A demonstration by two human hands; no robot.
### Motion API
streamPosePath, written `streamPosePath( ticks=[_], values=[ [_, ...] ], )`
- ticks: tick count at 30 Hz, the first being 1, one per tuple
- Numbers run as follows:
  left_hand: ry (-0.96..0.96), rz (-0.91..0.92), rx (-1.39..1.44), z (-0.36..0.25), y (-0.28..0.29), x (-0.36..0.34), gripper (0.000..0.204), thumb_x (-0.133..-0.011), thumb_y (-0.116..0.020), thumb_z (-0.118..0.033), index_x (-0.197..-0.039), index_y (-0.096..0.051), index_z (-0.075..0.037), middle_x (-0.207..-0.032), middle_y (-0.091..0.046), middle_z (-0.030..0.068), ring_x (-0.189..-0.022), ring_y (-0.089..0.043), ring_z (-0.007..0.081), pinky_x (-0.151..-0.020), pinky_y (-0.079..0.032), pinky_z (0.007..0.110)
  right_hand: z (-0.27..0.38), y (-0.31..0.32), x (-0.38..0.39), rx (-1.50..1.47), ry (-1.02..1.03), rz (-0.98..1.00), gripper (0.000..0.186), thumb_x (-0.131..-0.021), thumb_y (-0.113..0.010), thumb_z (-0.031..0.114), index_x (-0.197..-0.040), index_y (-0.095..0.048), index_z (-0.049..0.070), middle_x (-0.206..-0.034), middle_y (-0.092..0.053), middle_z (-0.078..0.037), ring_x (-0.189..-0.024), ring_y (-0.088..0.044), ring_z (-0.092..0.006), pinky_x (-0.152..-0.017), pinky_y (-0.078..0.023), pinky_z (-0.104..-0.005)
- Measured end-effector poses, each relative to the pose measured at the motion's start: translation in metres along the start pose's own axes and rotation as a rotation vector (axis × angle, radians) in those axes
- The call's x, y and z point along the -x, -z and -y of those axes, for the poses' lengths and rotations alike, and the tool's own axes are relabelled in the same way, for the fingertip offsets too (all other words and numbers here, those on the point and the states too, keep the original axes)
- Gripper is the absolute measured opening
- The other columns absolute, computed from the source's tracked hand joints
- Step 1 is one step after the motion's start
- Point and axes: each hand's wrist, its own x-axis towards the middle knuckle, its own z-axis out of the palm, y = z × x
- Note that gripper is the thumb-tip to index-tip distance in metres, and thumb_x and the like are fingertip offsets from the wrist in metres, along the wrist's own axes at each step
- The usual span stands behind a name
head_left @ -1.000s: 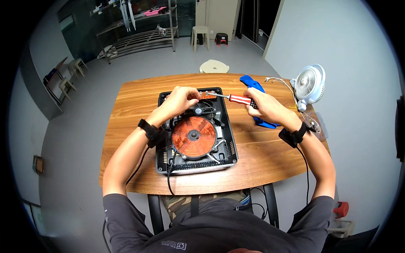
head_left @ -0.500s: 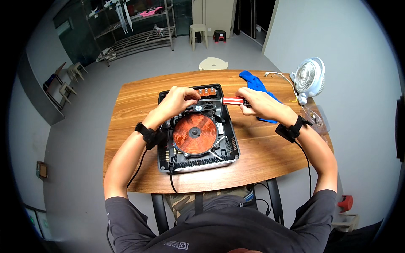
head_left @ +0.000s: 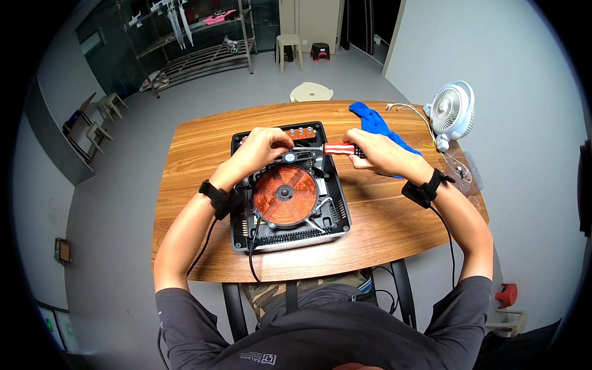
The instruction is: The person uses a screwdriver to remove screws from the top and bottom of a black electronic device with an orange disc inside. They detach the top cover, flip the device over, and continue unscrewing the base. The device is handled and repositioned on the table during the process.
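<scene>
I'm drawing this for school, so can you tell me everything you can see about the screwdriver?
The screwdriver has a red-and-white striped handle with a black, speckled end partly covered by the right hand, which grips it. A thin, metal-looking shaft points left, nearly sideways across the picture, over the open black appliance. Its tip is near the fingertips of the left hand; whether they touch it, I can't tell.

Left arm [head_left: 188, 237] and right arm [head_left: 465, 234] reach from near to far, elbows bent outward. Left hand [head_left: 264, 145]: fingers bent, pointing right. Right hand [head_left: 377, 151]: fingers curled in grip, directed left. Hands apart.
</scene>
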Motion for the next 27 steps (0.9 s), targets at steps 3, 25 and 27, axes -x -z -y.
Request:
streamPosePath(
  ticks=[3,25,27],
  values=[
    [-0.012,-0.001,-0.033,-0.0011,-0.0002,0.0004,0.014,-0.087,-0.076,0.001,-0.102,-0.076,0.0,-0.095,-0.077,0.0119,-0.09,-0.076,0.0223,-0.081,-0.06,0.033,-0.0009,-0.0019,0.0001,-0.02,-0.006,0.0,0.025,-0.091,-0.061,0.012,-0.111,-0.052,0.001,-0.098,-0.061,-0.022,-0.091,-0.063,-0.0405,-0.079,-0.051,-0.0471],
    [-0.017,-0.016,-0.025,-0.0011,-0.0045,-0.0026,0.018,-0.087,-0.076,0.0,-0.104,-0.074,0.002,-0.095,-0.077,0.0145,-0.088,-0.075,0.0241,-0.08,-0.06,0.035,-0.0008,0.0004,0.0037,-0.124,-0.096,0.026,0.029,-0.093,-0.064,0.014,-0.115,-0.053,-0.001,-0.098,-0.065,-0.023,-0.093,-0.064,-0.0407,-0.081,-0.052,-0.0459],
    [-0.058,-0.034,-0.057,-0.0038,-0.0042,-0.0035,0.02,-0.086,-0.076,0.001,-0.105,-0.074,0.002,-0.096,-0.077,0.0144,-0.089,-0.075,0.0258,-0.081,-0.06,0.035,-0.0018,0.0007,0.0034,-0.185,-0.108,0.026,0.03,-0.094,-0.067,0.015,-0.116,-0.054,-0.001,-0.099,-0.067,-0.023,-0.094,-0.066,-0.0387,-0.083,-0.053,-0.044]
  ],
)
